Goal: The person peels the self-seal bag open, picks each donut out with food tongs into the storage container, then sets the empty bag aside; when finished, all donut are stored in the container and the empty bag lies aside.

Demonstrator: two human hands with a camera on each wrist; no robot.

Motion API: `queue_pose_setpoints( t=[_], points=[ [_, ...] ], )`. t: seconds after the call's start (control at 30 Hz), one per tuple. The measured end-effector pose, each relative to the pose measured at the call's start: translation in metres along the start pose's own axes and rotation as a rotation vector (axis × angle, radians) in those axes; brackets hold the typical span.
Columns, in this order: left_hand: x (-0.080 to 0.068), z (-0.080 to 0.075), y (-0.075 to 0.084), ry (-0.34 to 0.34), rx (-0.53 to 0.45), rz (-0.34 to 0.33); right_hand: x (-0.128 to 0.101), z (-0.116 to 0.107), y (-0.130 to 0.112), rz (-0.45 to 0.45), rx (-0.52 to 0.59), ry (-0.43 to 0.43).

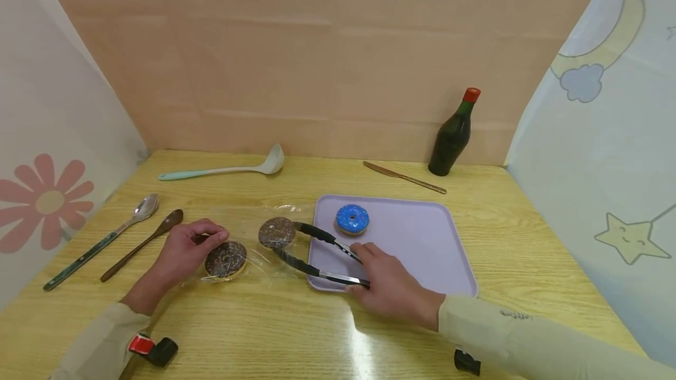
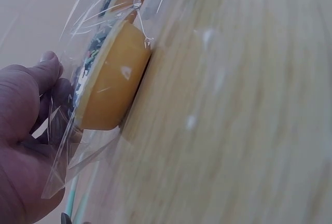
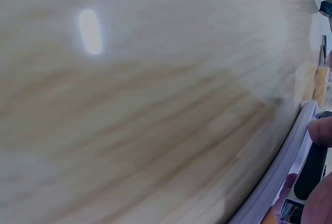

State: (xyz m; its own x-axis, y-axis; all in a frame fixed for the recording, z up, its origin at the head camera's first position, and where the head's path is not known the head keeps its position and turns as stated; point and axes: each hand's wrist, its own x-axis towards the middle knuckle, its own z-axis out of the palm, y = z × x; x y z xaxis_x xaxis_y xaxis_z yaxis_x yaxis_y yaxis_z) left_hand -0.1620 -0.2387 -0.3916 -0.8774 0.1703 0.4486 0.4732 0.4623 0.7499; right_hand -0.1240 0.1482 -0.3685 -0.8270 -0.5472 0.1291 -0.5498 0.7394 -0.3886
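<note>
My left hand pinches the edge of a clear plastic bag on the table. Inside the bag, beside those fingers, is a chocolate doughnut with sprinkles; its tan side fills the middle of the left wrist view. My right hand grips black-tipped metal tongs. Their two tips stand on either side of a second chocolate doughnut at the bag's right end; whether they squeeze it I cannot tell. A blue doughnut sits on the lilac tray, under the tongs' far side.
At the left lie a metal spoon with a green handle and a wooden spoon. A ladle and a table knife lie at the back. A dark bottle stands at the back right.
</note>
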Motion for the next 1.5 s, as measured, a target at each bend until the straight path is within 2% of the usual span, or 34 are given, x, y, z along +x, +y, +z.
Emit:
queue_pose_setpoints(
  t=[0.13,0.2,0.37,0.43,0.67,0.77,0.93,1.13,1.33,1.5],
  points=[
    [0.0,0.0,0.0,-0.002,0.001,-0.004,-0.017,-0.005,0.008,-0.011,-0.01,0.06],
    [-0.001,0.0,0.008,0.0,-0.003,0.003,-0.025,-0.007,0.012,-0.017,-0.012,0.09],
    [-0.002,0.0,0.009,0.006,0.007,0.004,-0.046,-0.012,0.022,-0.02,0.005,0.126],
    [-0.002,0.001,0.003,0.007,0.016,-0.001,-0.055,-0.015,0.026,-0.021,0.019,0.138],
    [-0.002,0.001,0.026,0.019,0.012,0.009,-0.085,-0.023,0.037,-0.026,0.029,0.216],
    [-0.003,0.001,0.021,0.02,0.009,0.01,-0.097,-0.027,0.041,-0.001,0.027,0.242],
    [-0.003,0.001,0.003,0.008,0.0,0.012,-0.116,-0.034,0.052,0.06,-0.014,0.286],
    [-0.004,-0.001,-0.003,0.005,0.003,-0.013,-0.133,-0.042,0.067,0.099,-0.07,0.319],
    [-0.004,-0.001,-0.002,0.001,-0.003,-0.02,-0.136,-0.051,0.079,0.174,-0.107,0.301],
    [-0.004,-0.001,-0.003,0.001,0.005,-0.024,-0.13,-0.056,0.086,0.17,-0.156,0.304]
  ],
)
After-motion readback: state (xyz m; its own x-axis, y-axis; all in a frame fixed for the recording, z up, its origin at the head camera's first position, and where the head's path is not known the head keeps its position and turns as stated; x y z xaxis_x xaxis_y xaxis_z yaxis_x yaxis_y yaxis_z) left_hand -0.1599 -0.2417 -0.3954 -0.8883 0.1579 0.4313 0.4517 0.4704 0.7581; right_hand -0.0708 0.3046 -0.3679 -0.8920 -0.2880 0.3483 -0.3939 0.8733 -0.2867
